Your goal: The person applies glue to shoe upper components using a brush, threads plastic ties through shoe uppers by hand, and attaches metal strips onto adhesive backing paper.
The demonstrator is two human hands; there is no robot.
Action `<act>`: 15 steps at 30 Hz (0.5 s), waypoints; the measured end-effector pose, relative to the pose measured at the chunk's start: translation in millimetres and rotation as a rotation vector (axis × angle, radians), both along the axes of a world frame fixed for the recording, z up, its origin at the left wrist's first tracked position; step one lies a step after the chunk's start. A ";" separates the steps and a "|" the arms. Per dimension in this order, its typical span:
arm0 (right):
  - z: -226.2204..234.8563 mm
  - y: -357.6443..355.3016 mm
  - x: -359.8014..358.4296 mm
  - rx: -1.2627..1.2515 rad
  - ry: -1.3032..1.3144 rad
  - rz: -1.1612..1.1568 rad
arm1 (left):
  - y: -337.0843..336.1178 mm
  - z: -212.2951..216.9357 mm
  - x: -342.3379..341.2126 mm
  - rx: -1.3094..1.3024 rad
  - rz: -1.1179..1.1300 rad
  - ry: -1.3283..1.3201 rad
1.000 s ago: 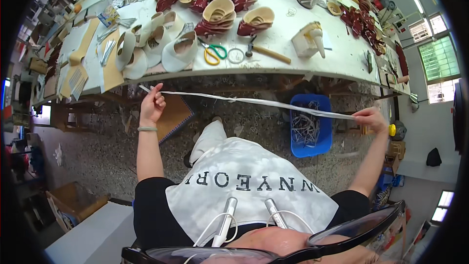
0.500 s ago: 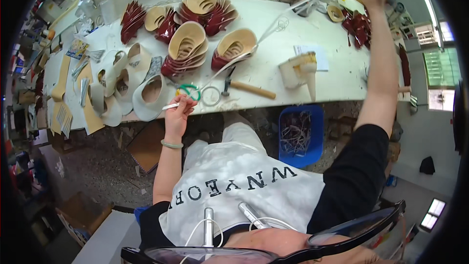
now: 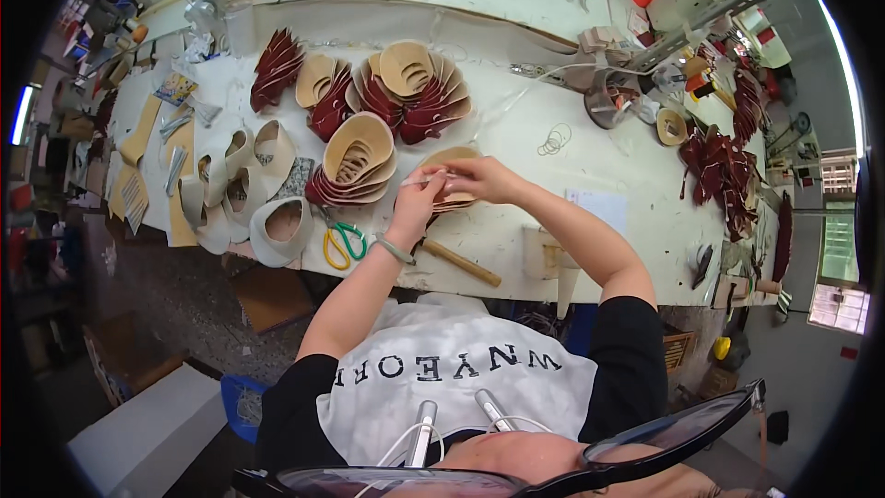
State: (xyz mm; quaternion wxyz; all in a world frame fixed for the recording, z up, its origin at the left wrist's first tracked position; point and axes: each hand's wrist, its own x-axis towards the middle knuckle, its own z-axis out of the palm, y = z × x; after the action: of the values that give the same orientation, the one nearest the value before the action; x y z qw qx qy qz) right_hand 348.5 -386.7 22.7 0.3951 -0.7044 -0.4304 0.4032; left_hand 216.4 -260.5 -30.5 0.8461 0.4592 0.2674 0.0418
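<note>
Both of my hands meet above the middle of the table. My left hand [image 3: 419,203] is closed, pinching a narrow white strip [image 3: 426,183] that pokes out at its fingertips. Bent fingers of my right hand [image 3: 481,179] press together against the same spot, partly hiding the strip. Just behind and beneath the hands lies a stack of dark red shoe uppers with beige lining [image 3: 452,156], mostly covered. To its left stands another such stack [image 3: 359,152]. A hammer with a wooden handle [image 3: 463,263] lies nearer me, its head hidden by my left hand.
Scissors with green and yellow handles [image 3: 346,244] lie left of my wrist. White shoe pieces [image 3: 281,231] crowd the table's left side; more red uppers [image 3: 404,83] stand behind. A whitish container [image 3: 544,254] is by my right forearm, and a clear round canister [image 3: 612,97] sits farther back.
My right hand has come from the far right corner back to my left hand, which moved right and farther over the table. The long stretched white strip no longer spans between them.
</note>
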 end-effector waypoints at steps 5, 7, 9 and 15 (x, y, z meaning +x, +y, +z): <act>-18.1 -30.7 66.4 -0.164 -0.792 -0.207 | 36.1 -29.7 -35.1 0.389 0.157 0.088; -1.8 -18.2 71.8 -0.283 -0.991 -0.248 | 56.9 -81.8 -65.2 0.509 0.233 0.181; -24.3 -2.5 52.4 -0.231 -0.964 -0.222 | 62.5 -104.7 -80.8 0.456 0.159 0.447; -122.6 70.8 -18.4 -0.682 -0.492 0.138 | 52.1 -139.0 -63.9 -0.530 0.206 0.330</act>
State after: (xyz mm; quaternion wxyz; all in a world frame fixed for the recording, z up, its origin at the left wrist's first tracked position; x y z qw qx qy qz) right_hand 330.0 -315.9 -100.0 -0.0030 -0.8394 -0.3999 0.3681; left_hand 152.5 -208.4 -169.4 0.8727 0.1942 0.4476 -0.0187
